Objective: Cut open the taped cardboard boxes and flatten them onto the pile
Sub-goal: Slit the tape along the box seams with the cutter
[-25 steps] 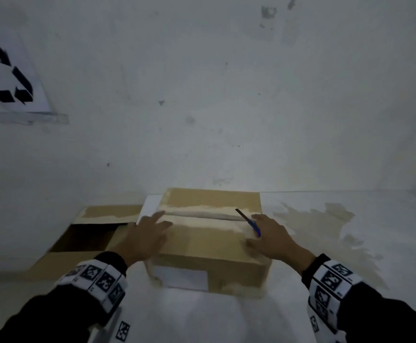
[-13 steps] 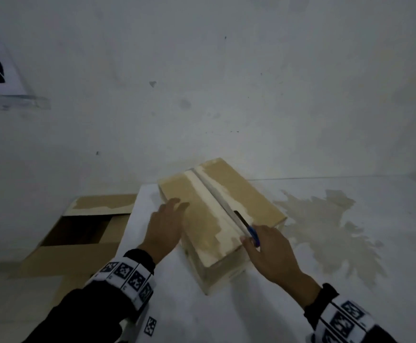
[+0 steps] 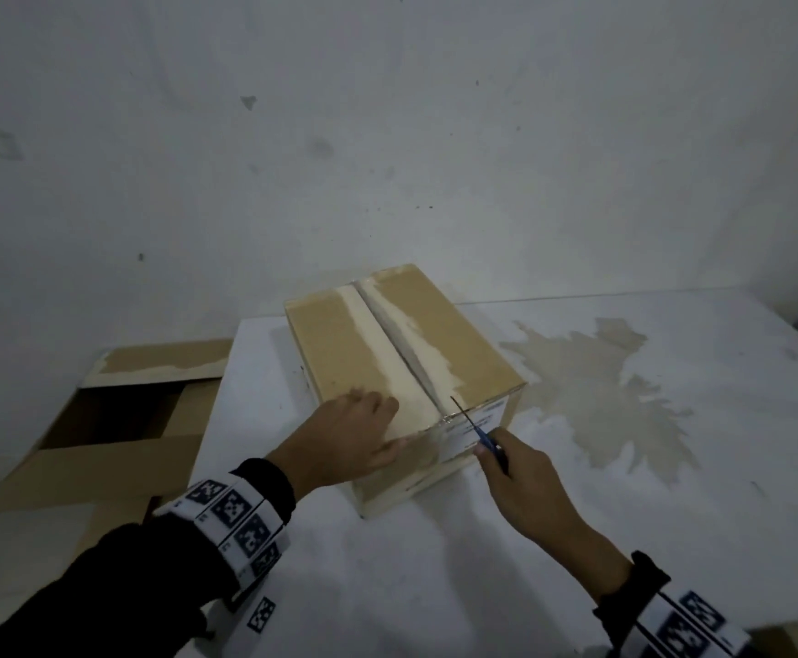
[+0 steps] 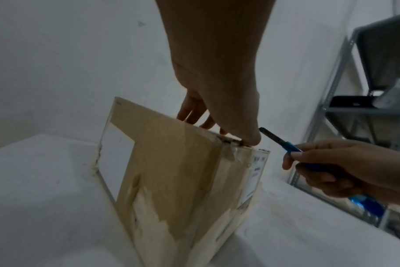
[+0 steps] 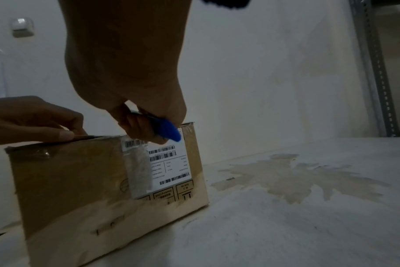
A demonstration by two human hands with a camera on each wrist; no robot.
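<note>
A brown cardboard box [image 3: 444, 344] stands on the white table [image 3: 672, 539], its top seam running away from me with torn pale strips along it. A white barcode label [image 5: 169, 168] is stuck on its near end. My left hand [image 3: 354, 434] lies flat on the near left top flap, fingers straight, thumb at the edge. My right hand [image 3: 515, 472] grips a blue box cutter [image 3: 480, 432]. Its dark blade points at the near end of the seam, just short of the box. The cutter [image 4: 288, 146] also shows in the left wrist view.
An opened cardboard box [image 3: 117, 420] lies on the floor left of the table, flaps spread. A brownish stain [image 3: 596, 387] marks the tabletop right of the box. A grey metal shelf rack [image 4: 363, 101] stands at the far right. The white wall is close behind.
The box has been turned so its seam points away from me. My left hand shifted to the near flap. The right hand drew the cutter back to the near edge.
</note>
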